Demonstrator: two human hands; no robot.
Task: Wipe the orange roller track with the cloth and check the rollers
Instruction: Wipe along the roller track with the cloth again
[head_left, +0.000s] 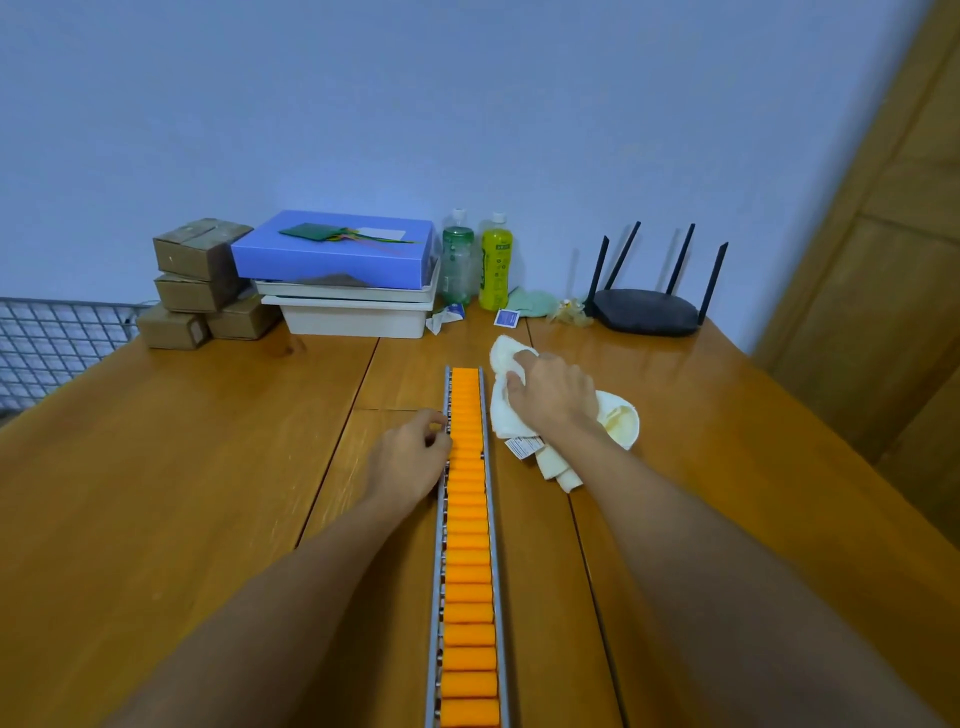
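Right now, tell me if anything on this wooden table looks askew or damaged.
The orange roller track looks sound: rollers evenly spaced, none missing. Only the flat blue box sits skewed atop the stacked white trays, overhanging their left edge.

Bare left forearm (291, 587), bare right forearm (691, 545)

Glossy wooden table (208, 467); grey metal track (491, 519) rails with matt orange rollers (469, 571); soft cream cloth (506, 410); cardboard boxes (197, 280) upper left; plastic bottles (478, 260).
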